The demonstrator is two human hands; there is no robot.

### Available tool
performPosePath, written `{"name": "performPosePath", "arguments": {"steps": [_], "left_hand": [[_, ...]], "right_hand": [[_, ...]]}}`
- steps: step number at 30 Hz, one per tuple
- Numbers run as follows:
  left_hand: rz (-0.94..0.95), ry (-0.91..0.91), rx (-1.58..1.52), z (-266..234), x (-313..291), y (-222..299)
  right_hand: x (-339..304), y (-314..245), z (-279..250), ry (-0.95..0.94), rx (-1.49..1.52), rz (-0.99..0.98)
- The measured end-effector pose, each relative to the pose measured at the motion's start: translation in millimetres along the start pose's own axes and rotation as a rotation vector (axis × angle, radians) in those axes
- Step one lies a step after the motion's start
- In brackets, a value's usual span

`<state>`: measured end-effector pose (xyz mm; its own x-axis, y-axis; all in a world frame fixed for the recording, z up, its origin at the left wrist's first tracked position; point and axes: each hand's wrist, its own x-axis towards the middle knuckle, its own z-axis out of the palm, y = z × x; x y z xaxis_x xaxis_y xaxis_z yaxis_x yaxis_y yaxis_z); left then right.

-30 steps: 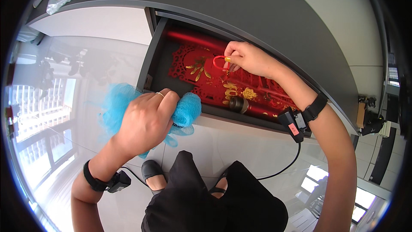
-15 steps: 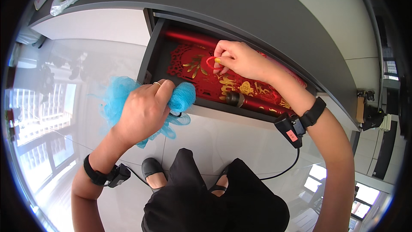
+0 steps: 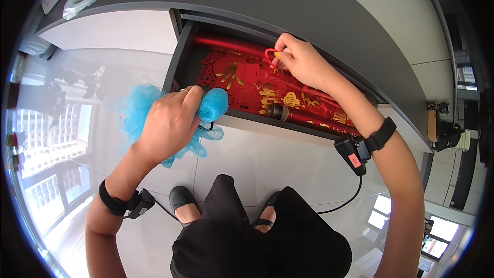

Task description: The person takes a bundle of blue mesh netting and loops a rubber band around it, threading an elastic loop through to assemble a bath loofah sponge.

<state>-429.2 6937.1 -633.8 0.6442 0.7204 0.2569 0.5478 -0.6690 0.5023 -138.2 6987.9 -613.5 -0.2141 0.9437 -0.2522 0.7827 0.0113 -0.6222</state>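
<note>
My left hand (image 3: pixel 167 126) is closed around a blue mesh bath puff (image 3: pixel 213 104), its netting spilling out on both sides of my fist. It is held just off the near left corner of an open dark grey drawer (image 3: pixel 177 67). Over the drawer, my right hand (image 3: pixel 307 66) pinches a looped red cord (image 3: pixel 267 55) between thumb and fingertips. What the cord hangs from, if anything, I cannot make out. Below lie red cut-out paper decorations (image 3: pixel 242 74) with gold patterns. A shiny red roll (image 3: pixel 226 44) lies along the drawer's back, and a dark-ended red tube (image 3: pixel 309 119) along its front.
A dark grey countertop (image 3: pixel 288 0) runs above and behind the drawer. White drawer fronts (image 3: pixel 110 31) continue to the left. Glossy pale tiles (image 3: pixel 247 154) cover the floor around my feet. Black straps with small devices (image 3: pixel 352 154) and cables are on both forearms.
My right hand has moved right and toward the drawer's back with the red cord. The dark-ended tube has shifted slightly left. My left hand has barely moved, still gripping the bath puff.
</note>
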Motion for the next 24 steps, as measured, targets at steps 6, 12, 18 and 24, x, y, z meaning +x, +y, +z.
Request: {"name": "performPosePath", "arguments": {"steps": [6,12,18,24], "left_hand": [[-0.009,-0.024,0.002,-1.5,-0.8,-1.2],[-0.006,-0.026,0.006,-1.0,0.2,-2.3],[-0.149,-0.127,-0.057,-6.6,1.7,2.3],[-0.266,-0.157,-0.284,-23.3,32.3,14.0]], "right_hand": [[-20.9,15.3,-1.5,0.042,0.160,0.199],[-38.4,28.2,-6.4,0.099,0.603,0.375],[-53.0,37.9,-6.1,0.150,0.846,0.535],[-62.7,58.3,-5.4,0.231,1.032,0.562]]}}
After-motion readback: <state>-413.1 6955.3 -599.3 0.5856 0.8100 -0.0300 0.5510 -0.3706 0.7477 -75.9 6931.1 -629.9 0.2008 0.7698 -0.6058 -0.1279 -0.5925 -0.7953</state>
